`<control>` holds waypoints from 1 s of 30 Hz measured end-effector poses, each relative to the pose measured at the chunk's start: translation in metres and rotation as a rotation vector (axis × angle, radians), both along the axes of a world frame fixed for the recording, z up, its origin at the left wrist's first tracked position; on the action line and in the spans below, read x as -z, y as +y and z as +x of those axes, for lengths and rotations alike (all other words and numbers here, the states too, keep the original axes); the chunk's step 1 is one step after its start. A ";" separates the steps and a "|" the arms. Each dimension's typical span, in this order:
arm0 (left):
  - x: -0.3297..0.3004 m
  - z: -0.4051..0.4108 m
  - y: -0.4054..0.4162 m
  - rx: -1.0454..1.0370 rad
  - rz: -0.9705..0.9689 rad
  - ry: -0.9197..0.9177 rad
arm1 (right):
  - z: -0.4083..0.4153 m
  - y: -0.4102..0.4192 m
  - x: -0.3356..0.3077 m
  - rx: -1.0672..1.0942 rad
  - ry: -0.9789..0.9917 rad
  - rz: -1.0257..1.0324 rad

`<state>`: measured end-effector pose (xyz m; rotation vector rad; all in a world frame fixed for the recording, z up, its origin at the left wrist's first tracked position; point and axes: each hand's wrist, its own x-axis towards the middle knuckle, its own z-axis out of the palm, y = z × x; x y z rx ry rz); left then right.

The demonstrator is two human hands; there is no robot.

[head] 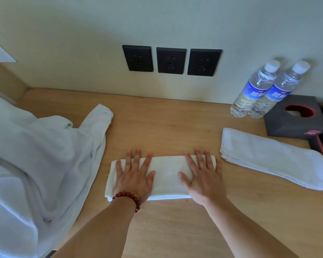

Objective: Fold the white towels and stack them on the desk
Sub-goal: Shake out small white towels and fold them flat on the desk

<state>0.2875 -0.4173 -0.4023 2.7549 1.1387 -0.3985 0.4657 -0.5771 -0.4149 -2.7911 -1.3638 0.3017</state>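
Left hand [133, 176] and right hand [203, 176], fingers spread flat, press folded towel [166, 175].

Folded white towel [166, 175] lay flat before you on the desk [175, 123], second folded towel [272, 157] to your right, unfolded heap [35, 155] at your left.

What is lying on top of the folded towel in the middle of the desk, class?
Both hands press flat on the folded towel: the left hand near its left end, the right hand near its right. The cloth beneath the palms is hidden.
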 end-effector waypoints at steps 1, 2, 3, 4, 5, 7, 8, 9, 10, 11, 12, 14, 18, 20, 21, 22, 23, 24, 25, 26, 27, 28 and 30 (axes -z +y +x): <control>0.000 0.000 -0.001 -0.001 0.000 0.004 | 0.001 -0.001 0.000 0.002 0.001 0.001; 0.001 0.000 -0.001 -0.002 0.000 0.005 | 0.002 -0.002 0.000 0.003 0.001 0.002; 0.002 -0.001 -0.002 -0.001 -0.001 0.004 | 0.002 -0.002 0.000 0.004 -0.003 0.002; 0.002 -0.001 -0.001 -0.001 -0.003 0.000 | 0.001 -0.001 0.001 0.004 -0.003 -0.007; 0.002 -0.002 0.000 -0.002 -0.005 -0.003 | 0.000 0.000 0.001 0.001 -0.002 -0.014; 0.002 -0.001 0.000 -0.004 -0.007 0.003 | 0.000 -0.001 0.001 0.000 -0.002 -0.001; 0.001 -0.001 -0.001 -0.001 -0.006 0.013 | 0.001 -0.001 0.001 0.004 -0.003 0.000; 0.001 0.000 -0.002 0.004 -0.005 0.022 | 0.001 -0.001 0.002 0.009 -0.002 -0.003; 0.000 0.000 -0.002 0.007 -0.005 0.027 | 0.001 -0.001 0.001 0.011 -0.001 -0.003; -0.001 0.000 -0.001 0.007 -0.005 0.030 | 0.001 -0.001 0.002 0.007 0.001 -0.004; -0.001 0.000 -0.001 0.006 -0.006 0.034 | 0.001 -0.001 0.002 0.003 0.004 -0.009; 0.000 0.000 -0.001 0.003 -0.009 0.039 | 0.001 -0.001 0.003 0.006 0.008 -0.003; 0.000 0.003 0.002 0.000 -0.028 0.048 | 0.003 0.003 -0.001 0.009 0.036 -0.028; -0.001 0.001 0.004 0.022 -0.068 0.075 | 0.003 0.004 -0.006 0.003 0.075 -0.110; -0.002 0.000 0.007 0.035 -0.090 0.084 | 0.002 0.005 -0.010 0.000 0.084 -0.129; -0.006 0.001 0.012 0.043 -0.113 0.097 | 0.001 0.006 -0.014 -0.005 0.086 -0.130; -0.010 0.003 0.018 0.036 -0.136 0.118 | -0.001 0.009 -0.018 -0.018 0.079 -0.121; -0.014 0.005 0.023 0.009 -0.142 0.131 | -0.003 0.012 -0.021 -0.032 0.059 -0.090; -0.018 0.007 0.027 -0.036 -0.123 0.120 | -0.007 0.015 -0.023 -0.042 0.041 -0.043; -0.019 0.005 0.030 -0.077 -0.077 0.102 | -0.010 0.019 -0.025 -0.048 0.041 -0.005; -0.019 0.000 0.030 -0.088 -0.016 0.087 | -0.014 0.023 -0.025 -0.056 0.043 0.033; -0.017 -0.007 0.028 -0.064 0.040 0.076 | -0.019 0.029 -0.027 -0.071 0.063 0.045; -0.009 -0.026 0.023 -0.010 0.072 0.046 | -0.029 0.040 -0.028 -0.106 0.082 0.057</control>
